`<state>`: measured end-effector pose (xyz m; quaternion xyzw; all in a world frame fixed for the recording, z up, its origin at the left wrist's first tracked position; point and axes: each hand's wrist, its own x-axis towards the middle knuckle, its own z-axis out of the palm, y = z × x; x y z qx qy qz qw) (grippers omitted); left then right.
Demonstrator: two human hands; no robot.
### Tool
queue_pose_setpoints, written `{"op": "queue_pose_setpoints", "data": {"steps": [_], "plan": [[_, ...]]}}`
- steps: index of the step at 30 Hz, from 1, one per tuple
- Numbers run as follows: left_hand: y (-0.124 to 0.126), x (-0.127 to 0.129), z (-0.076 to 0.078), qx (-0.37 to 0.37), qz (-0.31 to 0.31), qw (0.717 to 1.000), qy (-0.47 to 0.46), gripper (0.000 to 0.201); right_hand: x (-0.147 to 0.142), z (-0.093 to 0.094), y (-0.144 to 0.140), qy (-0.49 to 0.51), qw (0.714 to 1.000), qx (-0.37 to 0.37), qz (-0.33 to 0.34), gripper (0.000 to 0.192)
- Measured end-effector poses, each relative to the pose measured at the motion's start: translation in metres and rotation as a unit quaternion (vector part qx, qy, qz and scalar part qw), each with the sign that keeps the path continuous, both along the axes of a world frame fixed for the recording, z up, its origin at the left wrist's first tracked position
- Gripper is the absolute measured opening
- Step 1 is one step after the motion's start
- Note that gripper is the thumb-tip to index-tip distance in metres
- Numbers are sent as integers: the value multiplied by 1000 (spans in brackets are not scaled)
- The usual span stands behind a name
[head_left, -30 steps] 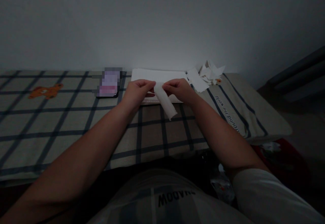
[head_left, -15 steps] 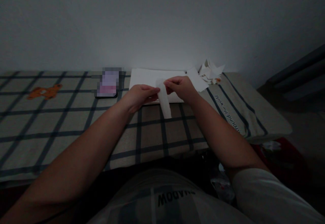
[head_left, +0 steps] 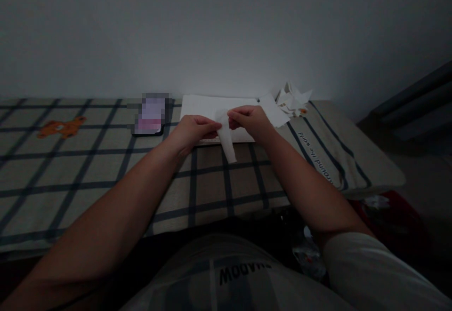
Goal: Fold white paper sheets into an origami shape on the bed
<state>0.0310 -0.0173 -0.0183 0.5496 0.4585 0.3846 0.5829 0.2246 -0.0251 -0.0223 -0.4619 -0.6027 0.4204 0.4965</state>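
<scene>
Between my two hands a narrow white strip of paper (head_left: 227, 141) hangs down over the front edge of a white paper pad (head_left: 205, 106). My left hand (head_left: 197, 132) pinches the strip's left side between thumb and fingers. On the other side, the thumb and fingertips of my right hand (head_left: 251, 119) are closed at the strip's upper right edge. A loose white sheet (head_left: 273, 111) lies to the right of the pad, close to a heap of folded paper pieces (head_left: 292, 100).
A phone (head_left: 151, 115), its screen blurred out, rests left of the pad on the checked cloth (head_left: 102, 170). Farther left is an orange bear shape (head_left: 61, 127). A pale wall (head_left: 219, 33) rises behind. Low at the right stands a red container (head_left: 399, 221).
The strip's lower end has shifted slightly left and up. My left hand has risen a little; both hands keep their pinch.
</scene>
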Motion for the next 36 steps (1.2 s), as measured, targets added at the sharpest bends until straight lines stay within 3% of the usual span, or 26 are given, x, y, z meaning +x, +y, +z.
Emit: {"op": "queue_pose_setpoints", "data": {"steps": [5, 14, 24, 30, 36], "plan": [[0, 1, 1, 1, 10, 1000, -6, 17, 0, 0, 1, 29, 999, -22, 16, 30], [0, -1, 2, 92, 64, 994, 18, 23, 2, -4, 3, 18, 993, -75, 89, 26], [2, 0, -1, 80, 61, 995, -13, 23, 0, 1, 0, 24, 987, -136, 86, 8], [6, 1, -7, 63, 43, 996, -51, 23, 0, -1, 0, 42, 987, -125, 88, 7], [3, 4, -7, 54, 50, 995, -72, 20, -3, 6, -4, 51, 973, -201, 103, 14]]}}
